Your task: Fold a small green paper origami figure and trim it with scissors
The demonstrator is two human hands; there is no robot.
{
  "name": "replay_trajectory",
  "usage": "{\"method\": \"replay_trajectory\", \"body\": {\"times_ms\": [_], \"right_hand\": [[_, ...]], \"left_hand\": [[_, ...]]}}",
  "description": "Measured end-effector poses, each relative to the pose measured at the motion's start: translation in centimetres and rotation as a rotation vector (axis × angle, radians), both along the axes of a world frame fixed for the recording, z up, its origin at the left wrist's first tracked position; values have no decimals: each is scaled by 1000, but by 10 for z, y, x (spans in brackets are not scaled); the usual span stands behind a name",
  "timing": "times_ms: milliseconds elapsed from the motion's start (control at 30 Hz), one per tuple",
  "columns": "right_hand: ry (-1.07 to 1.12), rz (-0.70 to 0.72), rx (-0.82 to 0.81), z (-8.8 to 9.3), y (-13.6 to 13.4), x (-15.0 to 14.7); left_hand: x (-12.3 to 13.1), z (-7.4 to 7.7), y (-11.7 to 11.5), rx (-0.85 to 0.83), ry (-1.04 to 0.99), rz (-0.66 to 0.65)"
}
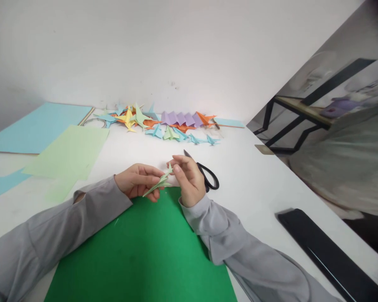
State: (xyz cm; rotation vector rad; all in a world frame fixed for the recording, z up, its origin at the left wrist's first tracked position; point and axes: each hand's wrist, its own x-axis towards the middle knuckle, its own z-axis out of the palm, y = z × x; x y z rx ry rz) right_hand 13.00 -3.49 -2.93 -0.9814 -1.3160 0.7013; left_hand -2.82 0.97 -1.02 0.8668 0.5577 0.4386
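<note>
A small pale green origami figure (161,183), narrow and pointed, is held up above the near part of the table. My left hand (141,180) pinches its lower body between thumb and fingers. At its upper tip, the thumb and a fingertip of my right hand (190,178) close around the paper, while the other fingers curl loosely. Behind my right hand lies a pair of scissors (211,176) with black handles, partly covered by the hand. Beneath both forearms spreads a green mat (141,251).
Colourful folded paper figures (138,117) and a purple pleated paper (181,119) line the wall. Pale green sheets (69,151) and a blue sheet (40,126) lie at left. A long black object (327,256) lies at right. Beyond the table edge stands a black-framed rack (299,113).
</note>
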Motion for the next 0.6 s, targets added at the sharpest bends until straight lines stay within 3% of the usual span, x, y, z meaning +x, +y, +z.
{"method": "replay_trajectory", "body": {"times_ms": [233,600], "right_hand": [[-11,140,-30,1,-5,1],[-8,21,-24,-3,0,0]], "left_hand": [[-2,-5,3,-27,-27,-6],[-2,-5,5,-81,-51,-37]]}}
